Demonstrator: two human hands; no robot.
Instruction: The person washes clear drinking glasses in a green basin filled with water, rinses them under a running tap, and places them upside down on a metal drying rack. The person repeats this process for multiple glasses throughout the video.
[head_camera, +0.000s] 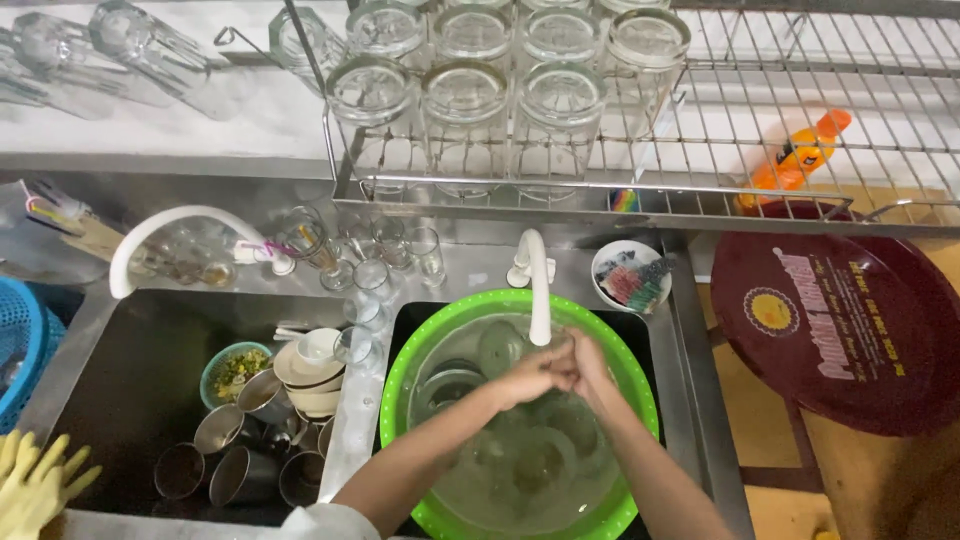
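Starting at the far left, a pair of yellow rubber gloves (35, 485) hangs over the sink's front corner, just beside a blue basket (20, 345). The left sink basin (130, 340) holds steel cups (215, 430), a small bowl of scraps (232, 370) and a stack of white cups and saucers (312, 372). Small drinking glasses (372, 280) stand on the divider behind them, near a curved white tap (165, 225). In the right sink sits a green plastic basin (400, 380) full of water with glasses lying under the surface. Above it the left hand (528, 375) and right hand (585, 368) meet under a second white tap (538, 285), pressed together, fingers curled around each other; whether they grip anything between them I cannot tell. Overhead, upturned glasses (465, 95) fill a wire rack (800, 120). A dish of sponges (630, 278) rests behind the basin, and a dark red round tray (850, 320) lies at the right.
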